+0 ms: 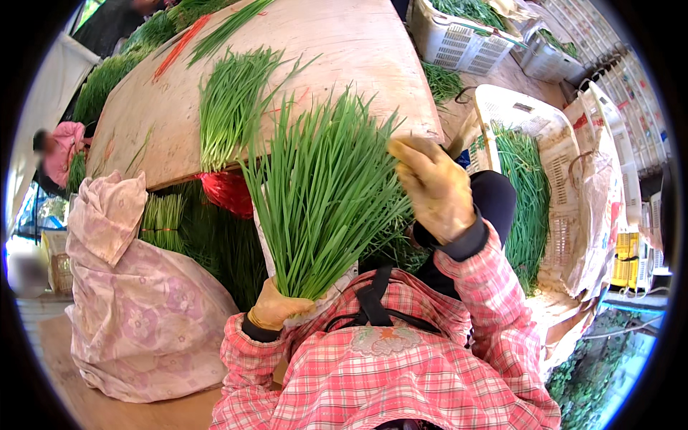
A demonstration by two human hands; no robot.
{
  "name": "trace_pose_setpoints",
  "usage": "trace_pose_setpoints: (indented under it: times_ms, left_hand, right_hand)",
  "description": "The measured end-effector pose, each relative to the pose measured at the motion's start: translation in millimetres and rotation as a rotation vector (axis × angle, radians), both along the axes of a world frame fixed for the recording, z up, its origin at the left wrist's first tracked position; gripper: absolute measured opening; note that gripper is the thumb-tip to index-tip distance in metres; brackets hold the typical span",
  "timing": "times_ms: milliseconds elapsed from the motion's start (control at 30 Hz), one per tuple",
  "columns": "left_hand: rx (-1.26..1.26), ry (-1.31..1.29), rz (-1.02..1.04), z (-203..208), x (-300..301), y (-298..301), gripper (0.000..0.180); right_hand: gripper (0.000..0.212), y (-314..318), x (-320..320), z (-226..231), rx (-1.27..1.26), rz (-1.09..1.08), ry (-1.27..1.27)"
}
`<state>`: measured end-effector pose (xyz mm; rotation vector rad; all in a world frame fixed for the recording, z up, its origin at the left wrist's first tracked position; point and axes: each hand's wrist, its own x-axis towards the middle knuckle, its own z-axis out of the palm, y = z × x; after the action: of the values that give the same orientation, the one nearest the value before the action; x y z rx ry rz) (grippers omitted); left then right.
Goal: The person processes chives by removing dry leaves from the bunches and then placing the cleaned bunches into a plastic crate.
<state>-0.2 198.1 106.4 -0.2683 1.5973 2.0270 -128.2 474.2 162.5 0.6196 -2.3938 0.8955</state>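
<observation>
My left hand [276,305], in a yellowish glove, is closed round the pale base of a large bunch of garlic chives [322,193]. The green leaves fan upward and away from me, in front of the table edge. At the bunch's right side is my right hand [432,188], gloved too, with its fingers curled together beside the leaf tips. Whatever those fingers may hold is hidden. A smaller bundle of chives [233,107] lies on the wooden table [351,50], just beyond the bunch.
Red ties [179,46] and another chive bundle [228,32] lie farther up the table. A white crate [562,161] of chives stands to my right, another crate [459,43] behind it. Flowered cloth [154,322] drapes at left. A person in pink [64,154] sits at far left.
</observation>
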Motion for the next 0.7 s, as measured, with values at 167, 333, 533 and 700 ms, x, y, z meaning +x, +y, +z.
trace_pose_setpoints:
  times_ms: [167,333,533,700]
  left_hand:
    - [-0.087,-0.056,-0.034,-11,4,-5,0.039]
    - [-0.103,-0.045,-0.052,-17,6,-9,0.038]
    - [-0.036,-0.101,-0.069,-26,4,-18,0.048]
    - [-0.075,-0.153,-0.118,-18,-5,-14,0.049]
  right_hand:
    - [0.035,-37,-47,-9,0.181,0.137,0.14]
    - [0.004,-29,-45,-29,-0.251,-0.004,-0.033]
    - [0.011,42,-45,-21,-0.694,-0.105,-0.554]
    - [0.02,36,-32,-36,-0.282,-0.026,-0.295]
